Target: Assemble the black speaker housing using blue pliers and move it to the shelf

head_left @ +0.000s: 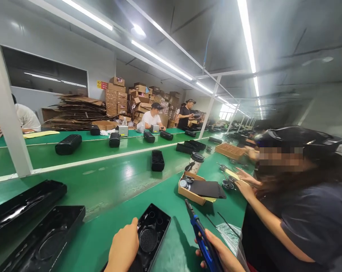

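Note:
My left hand (124, 245) is closed over the left edge of a black plastic speaker housing (156, 224), whose open inside faces up and shows a round mesh grille. In my right hand (220, 251) is a blue-and-black hand tool (200, 234) with a narrow dark nose, tilted up and away. Its exact kind is not plain from here. The nose is apart from the housing, to its right. Two larger black housings (50, 241) lie at the left, partly cut off by the frame.
A cardboard box (192, 194) with round speaker parts and dark sheets sits ahead, beside a lidded paper cup (196, 162). At the right, a co-worker (304, 211) handles small wired parts. Black housings (158, 160) stand along the green line. A clear plastic bag (230, 234) lies near my right hand.

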A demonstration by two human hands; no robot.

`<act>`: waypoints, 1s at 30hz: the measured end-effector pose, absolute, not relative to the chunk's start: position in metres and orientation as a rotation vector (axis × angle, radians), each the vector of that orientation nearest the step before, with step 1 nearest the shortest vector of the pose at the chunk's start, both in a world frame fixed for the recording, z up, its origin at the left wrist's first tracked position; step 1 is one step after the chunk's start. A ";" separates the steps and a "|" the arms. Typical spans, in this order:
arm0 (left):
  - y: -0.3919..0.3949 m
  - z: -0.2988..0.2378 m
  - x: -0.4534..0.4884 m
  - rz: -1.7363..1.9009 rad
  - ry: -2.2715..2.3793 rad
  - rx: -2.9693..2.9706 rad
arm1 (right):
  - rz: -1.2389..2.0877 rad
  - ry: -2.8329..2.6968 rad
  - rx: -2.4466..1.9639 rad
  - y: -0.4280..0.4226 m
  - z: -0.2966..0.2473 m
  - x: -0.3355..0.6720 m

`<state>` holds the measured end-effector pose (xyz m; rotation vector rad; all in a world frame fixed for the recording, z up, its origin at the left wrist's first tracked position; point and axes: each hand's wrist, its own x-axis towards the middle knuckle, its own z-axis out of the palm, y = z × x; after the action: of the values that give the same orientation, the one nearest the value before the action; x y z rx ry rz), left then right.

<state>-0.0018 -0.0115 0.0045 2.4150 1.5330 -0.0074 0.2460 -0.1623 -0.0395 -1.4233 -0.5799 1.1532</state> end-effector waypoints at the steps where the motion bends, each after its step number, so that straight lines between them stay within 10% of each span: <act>1: -0.012 0.004 -0.002 0.003 1.525 2.415 | 1.221 -0.492 -1.323 -0.165 -0.034 0.242; 30: -0.014 0.004 -0.008 0.108 1.466 2.438 | 1.479 -0.856 -1.089 -0.151 0.009 0.189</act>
<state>-0.0080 -0.0143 0.0043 2.4376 1.4656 0.1080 0.1889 -0.1512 0.0094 -1.0894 -0.8556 1.4789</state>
